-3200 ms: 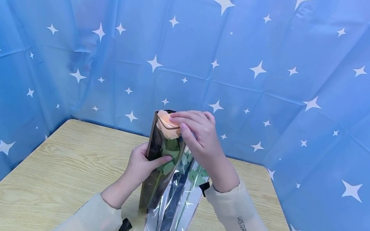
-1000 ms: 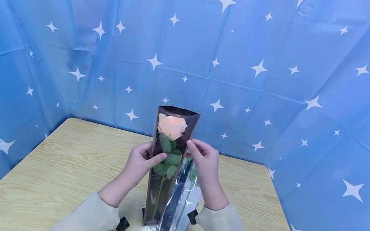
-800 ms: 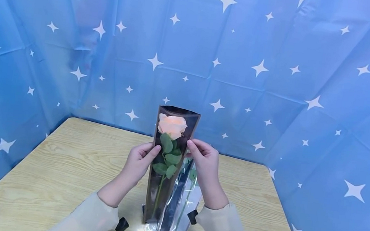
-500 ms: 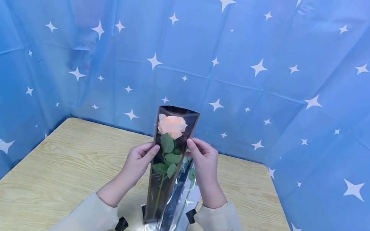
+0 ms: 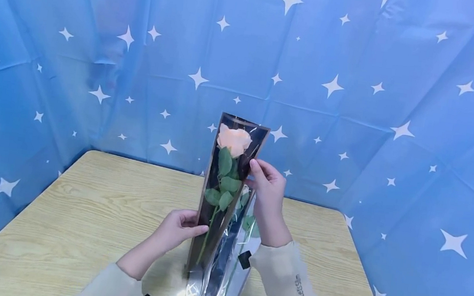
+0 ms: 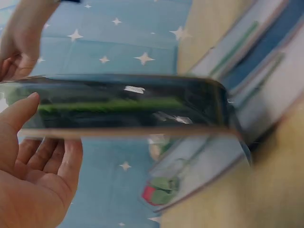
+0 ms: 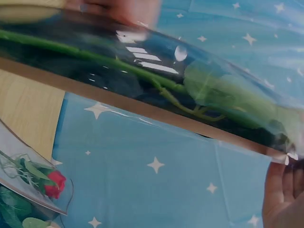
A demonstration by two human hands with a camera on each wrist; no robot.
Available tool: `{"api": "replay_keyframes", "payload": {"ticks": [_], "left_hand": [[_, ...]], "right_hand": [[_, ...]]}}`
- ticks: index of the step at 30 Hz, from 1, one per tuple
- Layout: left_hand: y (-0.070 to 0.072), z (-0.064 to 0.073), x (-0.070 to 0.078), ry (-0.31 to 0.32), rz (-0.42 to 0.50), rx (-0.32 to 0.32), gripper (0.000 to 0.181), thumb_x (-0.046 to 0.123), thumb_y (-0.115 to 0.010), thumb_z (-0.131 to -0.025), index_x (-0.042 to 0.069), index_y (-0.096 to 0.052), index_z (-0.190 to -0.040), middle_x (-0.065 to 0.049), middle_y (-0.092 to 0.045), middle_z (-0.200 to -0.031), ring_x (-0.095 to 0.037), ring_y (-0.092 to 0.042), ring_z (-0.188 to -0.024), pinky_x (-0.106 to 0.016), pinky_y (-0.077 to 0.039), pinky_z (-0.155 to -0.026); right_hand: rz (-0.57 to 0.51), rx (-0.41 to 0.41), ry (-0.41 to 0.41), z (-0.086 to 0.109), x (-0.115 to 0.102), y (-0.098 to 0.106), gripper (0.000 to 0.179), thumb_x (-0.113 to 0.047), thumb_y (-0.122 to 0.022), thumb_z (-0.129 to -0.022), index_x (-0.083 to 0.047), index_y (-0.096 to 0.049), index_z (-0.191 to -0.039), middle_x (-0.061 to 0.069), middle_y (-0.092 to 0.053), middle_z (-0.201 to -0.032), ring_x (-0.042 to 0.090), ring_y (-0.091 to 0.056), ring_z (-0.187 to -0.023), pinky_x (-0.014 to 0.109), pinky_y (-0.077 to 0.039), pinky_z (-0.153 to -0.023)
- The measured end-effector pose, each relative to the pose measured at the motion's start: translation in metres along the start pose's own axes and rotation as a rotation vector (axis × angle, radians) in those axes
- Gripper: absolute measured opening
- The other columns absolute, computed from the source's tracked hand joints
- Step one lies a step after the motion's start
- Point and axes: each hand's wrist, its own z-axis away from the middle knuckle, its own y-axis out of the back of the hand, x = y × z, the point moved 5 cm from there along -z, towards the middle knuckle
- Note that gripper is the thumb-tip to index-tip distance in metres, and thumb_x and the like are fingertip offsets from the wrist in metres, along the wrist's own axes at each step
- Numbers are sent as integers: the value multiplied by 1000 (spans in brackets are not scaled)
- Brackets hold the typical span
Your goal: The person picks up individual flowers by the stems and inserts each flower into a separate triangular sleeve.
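A dark transparent sleeve (image 5: 226, 196) containing a peach rose (image 5: 234, 140) is held upright, slightly tilted, above the wooden table (image 5: 77, 217). Its lower left edge is pinched by the left hand (image 5: 178, 229), thumb in front. Its upper right edge is pinched by the right hand (image 5: 266, 188). Further wrapped flowers (image 5: 220, 284) lie just behind it; a red rose (image 7: 54, 183) is seen among them. Small print is noted on the right sleeve cuff (image 5: 297, 286); it cannot be read with certainty.
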Motion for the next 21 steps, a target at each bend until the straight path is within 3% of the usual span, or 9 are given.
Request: {"api": "replay_keyframes", "payload": {"ticks": [4, 7, 13, 17, 21], "left_hand": [[-5, 3, -11, -2, -47, -10, 22, 23, -73, -84, 3, -70, -90, -5, -69, -84, -10, -63, -77, -22, -50, -67], [-6, 5, -11, -27, -58, 10, 20, 22, -72, -84, 2, -68, -82, -2, -65, -76, -7, -58, -70, -22, -48, -63], [-9, 11, -9, -52, -10, 75, 17, 15, -71, -84, -2, -67, -87, -9, -68, -80, -4, -57, -69, -21, -49, -64], [-9, 15, -16, -28, 12, 114, 15, 11, -71, -83, -3, -66, -84, -6, -66, -77, -4, -55, -66, -20, -48, -62], [-12, 19, -27, 26, 11, 108, 25, 13, -72, -82, -4, -57, -71, 3, -53, -63, -4, -45, -56, -19, -41, -55]], "right_hand": [[-21, 11, -49, -11, -3, -3, 26, -19, -65, -90, 3, -67, -105, -1, -68, -83, 13, -63, -76, 29, -54, -63], [-38, 2, -82, -19, -2, -8, 26, -17, -64, -91, 3, -66, -107, -2, -68, -83, 11, -63, -75, 28, -54, -62], [-62, -21, -156, -30, 15, -20, 25, -15, -61, -93, 3, -63, -110, -5, -66, -80, 8, -61, -70, 25, -50, -58], [-39, -10, -203, -33, 34, -24, 25, -17, -60, -93, 0, -64, -111, -4, -65, -82, 8, -60, -71, 25, -48, -58], [4, -1, -260, -34, 54, -26, 26, -20, -61, -93, -4, -66, -113, -3, -64, -88, 9, -60, -74, 25, -47, -59]]}}
